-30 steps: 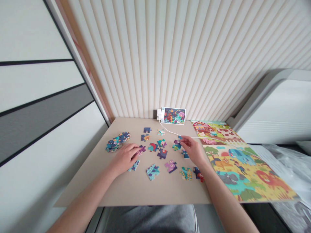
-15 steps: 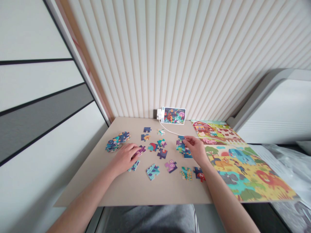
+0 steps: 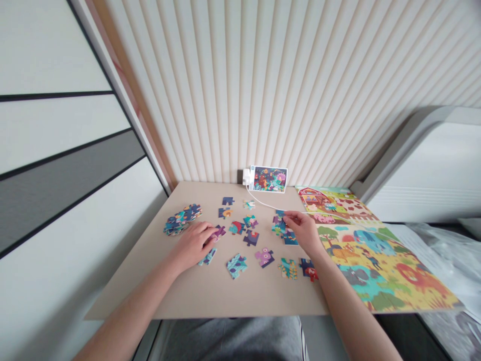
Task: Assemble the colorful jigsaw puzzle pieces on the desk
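Note:
My left hand [image 3: 196,242] is closed on a purple puzzle piece [image 3: 219,232], left of the loose pieces. Over a joined group of blue and green pieces [image 3: 278,228], my right hand [image 3: 303,229] pinches at its right edge; the fingers partly cover what they hold. Between the hands lie a red and teal piece [image 3: 236,228], a dark blue piece [image 3: 251,237] and several others. Nearer me are a teal leaf piece [image 3: 236,265] and a pink octopus piece [image 3: 264,257]. A pile of pieces [image 3: 182,219] sits beyond my left hand.
A picture card [image 3: 269,179] leans on the pleated wall beside a white charger [image 3: 246,177]. Its cable [image 3: 265,204] runs right across the table [image 3: 203,301]. Two assembled puzzles, a farm [image 3: 338,204] and an animal scene [image 3: 383,271], lie at the right.
The joined group under my right hand has shifted very slightly. Both hands have stayed almost where they were.

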`<state>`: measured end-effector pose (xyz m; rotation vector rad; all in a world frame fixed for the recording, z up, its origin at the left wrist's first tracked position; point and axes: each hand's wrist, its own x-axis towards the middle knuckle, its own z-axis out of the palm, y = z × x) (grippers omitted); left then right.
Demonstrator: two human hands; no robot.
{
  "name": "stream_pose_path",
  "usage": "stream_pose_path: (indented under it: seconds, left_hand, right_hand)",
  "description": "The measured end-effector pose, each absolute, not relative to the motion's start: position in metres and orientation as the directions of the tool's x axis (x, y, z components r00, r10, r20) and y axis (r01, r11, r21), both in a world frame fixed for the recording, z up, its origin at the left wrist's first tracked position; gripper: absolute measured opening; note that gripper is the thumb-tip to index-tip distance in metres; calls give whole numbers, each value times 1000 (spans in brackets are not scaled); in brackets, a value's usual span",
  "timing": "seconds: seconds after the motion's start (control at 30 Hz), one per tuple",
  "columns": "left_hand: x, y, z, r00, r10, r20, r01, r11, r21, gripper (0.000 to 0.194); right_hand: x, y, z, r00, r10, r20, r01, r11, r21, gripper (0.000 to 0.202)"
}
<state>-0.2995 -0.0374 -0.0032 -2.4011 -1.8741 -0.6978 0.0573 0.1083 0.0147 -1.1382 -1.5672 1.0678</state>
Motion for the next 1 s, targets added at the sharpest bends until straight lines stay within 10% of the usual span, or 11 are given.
stream_pose_path:
  seconds: [0.6,1.0]
  left_hand:
    - [-300,-40,-1,182,925,333,929,-272,251,28]
    - [-298,-43,0,196,931,308,940,-268,213,25]
  right_hand:
    - [183,119,-4,-224,974,41,550,161,-819,44]
    - [140,120,23,-409,898,164,809,440,-390,30]
